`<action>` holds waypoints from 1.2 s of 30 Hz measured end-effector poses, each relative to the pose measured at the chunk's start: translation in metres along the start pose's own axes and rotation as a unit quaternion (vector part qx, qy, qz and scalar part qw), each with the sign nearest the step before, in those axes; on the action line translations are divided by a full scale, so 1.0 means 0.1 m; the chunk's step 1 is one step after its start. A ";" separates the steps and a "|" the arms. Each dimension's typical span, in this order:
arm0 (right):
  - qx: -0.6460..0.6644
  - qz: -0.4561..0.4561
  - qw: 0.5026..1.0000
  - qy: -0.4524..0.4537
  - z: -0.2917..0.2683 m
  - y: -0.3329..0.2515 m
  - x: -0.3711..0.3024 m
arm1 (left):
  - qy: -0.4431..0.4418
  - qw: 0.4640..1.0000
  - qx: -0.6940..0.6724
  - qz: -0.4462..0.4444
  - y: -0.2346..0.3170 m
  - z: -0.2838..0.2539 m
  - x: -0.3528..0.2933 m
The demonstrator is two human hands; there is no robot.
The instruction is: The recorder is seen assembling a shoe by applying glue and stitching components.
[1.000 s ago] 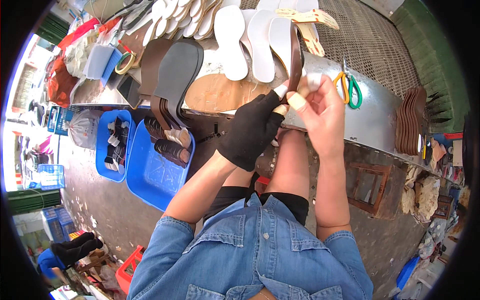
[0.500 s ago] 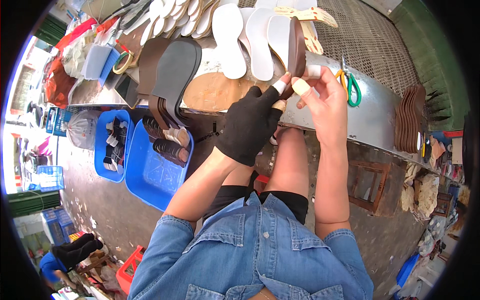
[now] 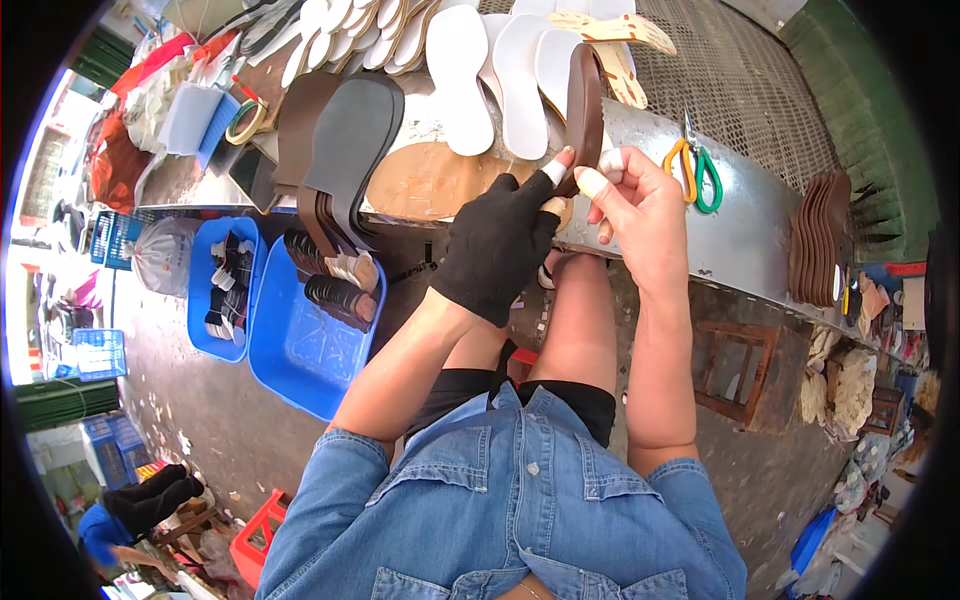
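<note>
Above the bench edge, a brown shoe sole [image 3: 586,105] is tilted up on its side, its lower end between both my hands. My left hand [image 3: 495,245], in a black fingerless glove with tape on the fingertips, pinches that end from the left. On the other side, my bare right hand [image 3: 645,205] presses its taped thumb and index finger together at the sole's lower edge. The exact finger contact is partly hidden. Close behind lie white insoles [image 3: 522,90], and left of them a worn brown board [image 3: 425,185]. Scissors [image 3: 707,180] with green and yellow handles lie to the right.
Dark grey soles [image 3: 355,140] overhang the bench at left. Brown soles [image 3: 820,240] stand stacked at its right end. Blue tubs [image 3: 310,350] holding shoe parts sit on the floor at left, near a red stool [image 3: 260,535]. A wooden stool [image 3: 740,375] stands under the bench.
The brown sole has turned and leaned a little left, so more of its brown side shows. My right hand has shifted slightly left and down with it; my left hand has barely moved.
</note>
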State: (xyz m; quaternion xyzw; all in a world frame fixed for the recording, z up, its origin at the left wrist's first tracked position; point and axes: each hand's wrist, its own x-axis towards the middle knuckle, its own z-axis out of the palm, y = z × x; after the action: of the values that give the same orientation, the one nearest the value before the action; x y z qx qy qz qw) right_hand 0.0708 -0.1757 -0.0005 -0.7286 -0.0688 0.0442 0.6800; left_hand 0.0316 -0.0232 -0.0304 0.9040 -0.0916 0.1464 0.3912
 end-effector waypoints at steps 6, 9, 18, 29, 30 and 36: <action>-0.005 0.013 0.999 -0.032 0.00 0.07 0.00 | 0.006 0.999 -0.044 -0.005 -0.13 0.11 -0.01; -0.039 -0.004 0.999 -0.023 0.00 0.06 0.00 | 0.001 0.999 -0.048 0.004 -0.06 0.06 0.01; -0.141 -0.186 0.972 0.005 -0.02 -0.02 -0.05 | -0.141 0.948 -0.264 -0.113 0.10 -0.17 0.07; -0.163 -0.135 0.970 0.121 -0.01 0.04 0.02 | -0.150 0.887 -0.405 -0.163 0.06 -0.10 0.08; -0.193 -0.123 0.966 0.123 0.01 0.04 -0.02 | -0.147 0.890 -0.406 -0.149 0.07 -0.10 0.09; -0.079 -0.067 0.991 0.081 0.01 0.12 0.08 | -0.160 0.856 -0.447 -0.204 0.15 -0.19 0.05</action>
State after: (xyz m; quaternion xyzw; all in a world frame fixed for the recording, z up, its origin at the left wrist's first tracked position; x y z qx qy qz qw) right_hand 0.0795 -0.1744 -0.0119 -0.7751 -0.0653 -0.0665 0.6250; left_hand 0.0285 -0.0192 -0.0062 0.6412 -0.0217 -0.1405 0.7541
